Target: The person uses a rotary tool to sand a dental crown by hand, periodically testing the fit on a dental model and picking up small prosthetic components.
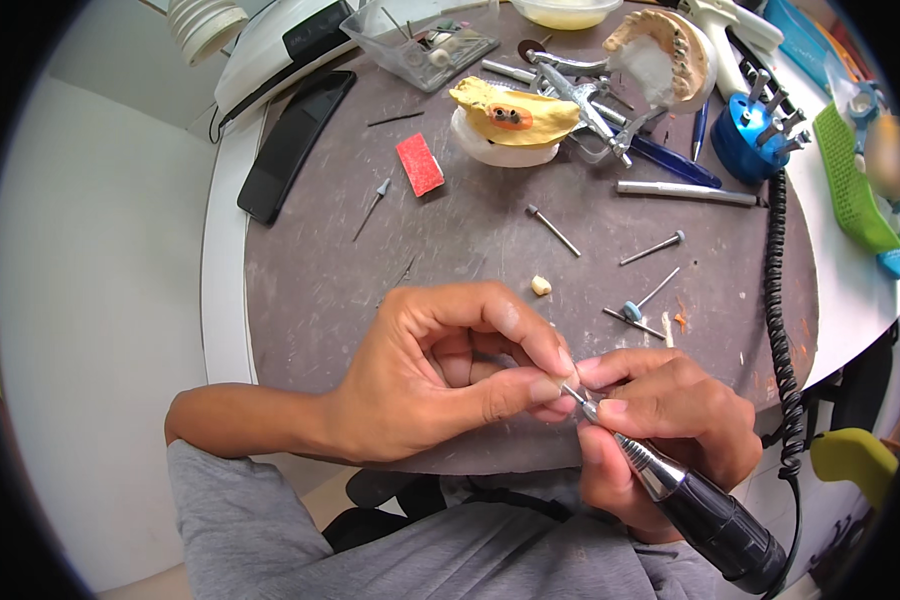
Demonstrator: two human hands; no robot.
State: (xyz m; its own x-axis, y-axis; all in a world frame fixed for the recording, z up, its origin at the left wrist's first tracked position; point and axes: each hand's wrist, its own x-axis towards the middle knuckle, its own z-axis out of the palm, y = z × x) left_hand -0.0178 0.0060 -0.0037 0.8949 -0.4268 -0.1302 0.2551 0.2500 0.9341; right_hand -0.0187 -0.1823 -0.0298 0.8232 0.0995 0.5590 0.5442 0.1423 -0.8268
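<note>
My left hand [450, 375] is curled, thumb and forefinger pinched at the tip of a thin metal bur [573, 393]; whatever is between them is too small or hidden to make out. My right hand [670, 420] grips a black and silver rotary handpiece [705, 520] near its nose, where the bur sits, and its fingertips meet those of my left hand. Just above them a small cream tooth-shaped piece [541, 285] lies on the grey-brown work mat [320, 280]. A bur with a pale blue wheel [631, 311] lies to its right.
Behind are a yellow dental model [515, 110], a denture cast [690, 50], a blue bur holder [745, 140], metal tools [690, 190] and a red block [420, 163]. A phone [290, 150] and plastic container [410, 40] are left; a green tray [850, 175] and coiled cable [775, 280] are right.
</note>
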